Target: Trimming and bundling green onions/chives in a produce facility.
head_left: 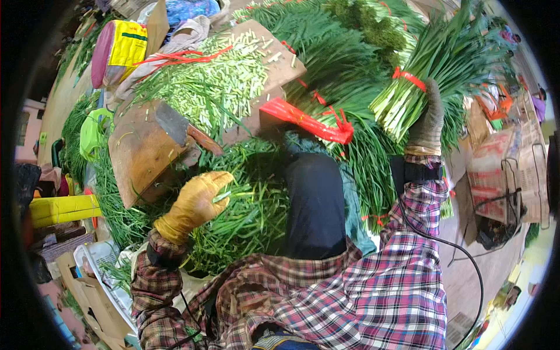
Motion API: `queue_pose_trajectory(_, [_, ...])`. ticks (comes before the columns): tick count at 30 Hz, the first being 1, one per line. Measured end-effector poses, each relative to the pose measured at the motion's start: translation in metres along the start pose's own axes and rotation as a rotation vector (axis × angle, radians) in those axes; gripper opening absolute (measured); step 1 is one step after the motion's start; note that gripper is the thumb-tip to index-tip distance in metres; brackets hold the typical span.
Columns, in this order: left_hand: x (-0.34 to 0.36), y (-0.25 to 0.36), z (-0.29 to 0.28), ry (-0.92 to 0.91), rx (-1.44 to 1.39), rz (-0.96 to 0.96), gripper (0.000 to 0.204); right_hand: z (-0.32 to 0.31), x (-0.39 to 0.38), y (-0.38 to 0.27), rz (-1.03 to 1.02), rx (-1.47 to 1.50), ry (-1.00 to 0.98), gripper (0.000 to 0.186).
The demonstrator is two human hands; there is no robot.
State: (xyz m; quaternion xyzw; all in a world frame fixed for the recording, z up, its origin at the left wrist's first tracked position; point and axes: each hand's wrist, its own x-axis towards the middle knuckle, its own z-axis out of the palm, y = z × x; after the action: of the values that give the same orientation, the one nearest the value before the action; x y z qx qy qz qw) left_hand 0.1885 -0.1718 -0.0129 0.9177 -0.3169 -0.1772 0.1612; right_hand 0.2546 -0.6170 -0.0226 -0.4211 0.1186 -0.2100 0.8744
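Note:
In a yellow glove, my left hand (pixel 195 203) is closed, a few pale-ended green chive stalks (pixel 230 195) showing at its fingertips. Below it is a heap of loose green leaves (pixel 248 224). My right hand (pixel 430 119), gloved in grey, grips a large bunch of garlic chives (pixel 402 99) from its right side. A red tie (pixel 410 77) goes round that bunch, and its leaves fan out to the upper right. Ahead of my left hand, a cleaver (pixel 172 125) with a wooden handle lies on a wooden block (pixel 137 151).
Cut pale stalk ends (pixel 233 70) cover a board at the upper left. Red plastic ties (pixel 306 121) lie at the middle. Several tied chive bunches (pixel 326 70) spread beyond my knee (pixel 315 204). Stacked crates (pixel 501 169) stand at right; a yellow package (pixel 125 49) sits at upper left.

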Motion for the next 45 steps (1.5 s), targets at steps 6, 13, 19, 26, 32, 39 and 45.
queue_pose_trajectory(6, [-0.006,-0.027,0.02,0.024,-0.043,-0.08,0.043,0.022,0.035,0.058,0.136,0.109,0.005,0.028])
queue_pose_trajectory(13, [-0.003,-0.048,0.034,-0.123,-0.087,-0.216,0.045,0.094,0.128,0.116,0.263,0.103,-0.033,0.044])
queue_pose_trajectory(19, [-0.013,-0.079,0.051,-0.114,-0.128,-0.265,0.044,0.137,0.215,0.202,0.08,-0.352,0.393,0.076])
queue_pose_trajectory(26, [-0.022,-0.113,0.072,-0.058,-0.236,-0.317,0.043,0.039,0.288,0.27,0.882,-0.755,-0.117,0.054])
queue_pose_trajectory(32, [-0.033,-0.106,0.047,0.171,-0.248,-0.366,0.038,0.068,0.231,0.239,0.71,-0.829,-0.056,0.019])
queue_pose_trajectory(39, [-0.077,-0.109,0.023,0.393,-0.261,-0.388,0.042,0.124,0.185,0.169,0.41,-0.99,-0.256,0.022])
queue_pose_trajectory(45, [-0.192,-0.081,0.034,0.511,-0.368,-0.599,0.044,0.162,0.093,0.152,0.38,-1.016,-0.393,0.029])
